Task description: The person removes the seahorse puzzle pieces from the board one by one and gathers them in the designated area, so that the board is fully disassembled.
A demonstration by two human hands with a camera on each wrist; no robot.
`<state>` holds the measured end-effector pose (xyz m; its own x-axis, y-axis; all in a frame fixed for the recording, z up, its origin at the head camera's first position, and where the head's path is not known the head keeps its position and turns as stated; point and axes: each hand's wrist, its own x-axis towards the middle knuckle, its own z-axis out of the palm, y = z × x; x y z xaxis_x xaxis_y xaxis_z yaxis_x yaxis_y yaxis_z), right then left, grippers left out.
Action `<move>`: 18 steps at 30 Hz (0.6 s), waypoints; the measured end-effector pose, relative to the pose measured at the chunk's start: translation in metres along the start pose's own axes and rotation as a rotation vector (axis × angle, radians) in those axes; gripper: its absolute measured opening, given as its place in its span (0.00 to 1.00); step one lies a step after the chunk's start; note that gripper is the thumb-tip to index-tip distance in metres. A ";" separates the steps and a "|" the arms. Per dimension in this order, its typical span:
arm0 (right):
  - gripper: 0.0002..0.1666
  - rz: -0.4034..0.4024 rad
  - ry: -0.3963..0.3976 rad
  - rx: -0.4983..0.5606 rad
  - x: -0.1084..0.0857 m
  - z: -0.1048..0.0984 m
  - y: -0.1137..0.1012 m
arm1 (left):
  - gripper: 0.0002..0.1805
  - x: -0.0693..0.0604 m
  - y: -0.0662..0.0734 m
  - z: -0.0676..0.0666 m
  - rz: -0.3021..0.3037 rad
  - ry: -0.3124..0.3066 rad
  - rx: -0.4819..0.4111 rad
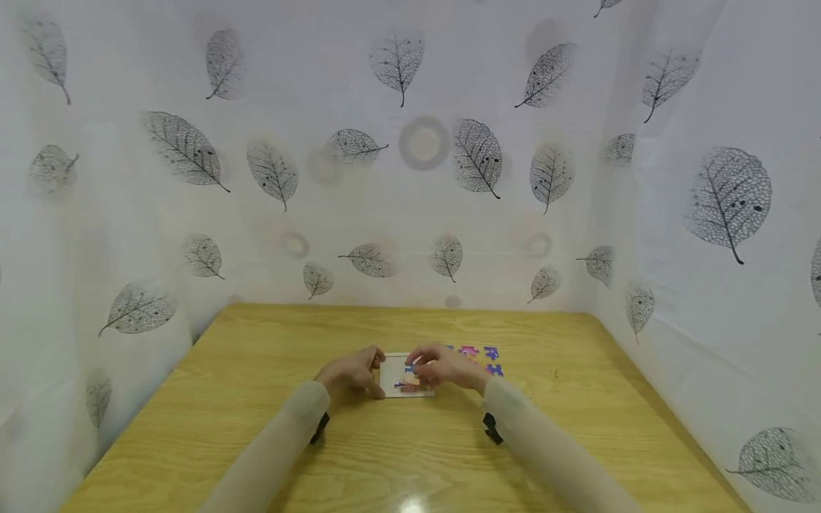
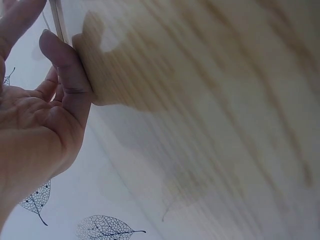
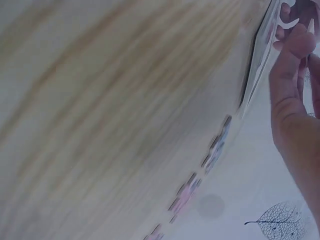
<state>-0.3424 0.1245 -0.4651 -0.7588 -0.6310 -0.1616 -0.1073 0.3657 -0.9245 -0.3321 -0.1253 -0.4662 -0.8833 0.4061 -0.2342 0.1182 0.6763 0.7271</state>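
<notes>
A white tray (image 1: 390,372) lies on the table; its edge shows in the left wrist view (image 2: 60,22) and right wrist view (image 3: 258,57). My left hand (image 1: 351,372) (image 2: 47,117) grips its left side, thumb at the near corner and fingers at the far one. Over the tray's right part, my right hand (image 1: 449,368) (image 3: 292,102) pinches a small blue puzzle piece (image 1: 409,369) between thumb and fingers. Colourful pieces (image 1: 407,387) lie in the tray's near part, partly covered by that hand.
Right of the tray, loose puzzle pieces (image 1: 469,350) (image 3: 184,196) lie on the wooden table (image 1: 410,442), some behind my right hand. A white curtain (image 1: 410,206) with a leaf print stands around the table's back and sides.
</notes>
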 end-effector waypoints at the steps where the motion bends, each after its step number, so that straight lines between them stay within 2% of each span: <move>1: 0.14 -0.003 0.002 0.002 -0.001 -0.001 0.002 | 0.39 0.000 0.000 0.000 -0.002 -0.002 -0.002; 11: 0.15 0.015 0.032 0.083 -0.019 -0.018 0.008 | 0.39 0.000 0.001 0.002 -0.004 -0.004 -0.020; 18: 0.14 -0.030 0.069 0.007 -0.025 -0.026 0.014 | 0.39 0.002 0.001 0.001 -0.019 0.000 -0.007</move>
<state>-0.3414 0.1634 -0.4644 -0.7981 -0.5924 -0.1101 -0.1260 0.3428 -0.9309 -0.3331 -0.1237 -0.4669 -0.8856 0.3931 -0.2476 0.0984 0.6796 0.7269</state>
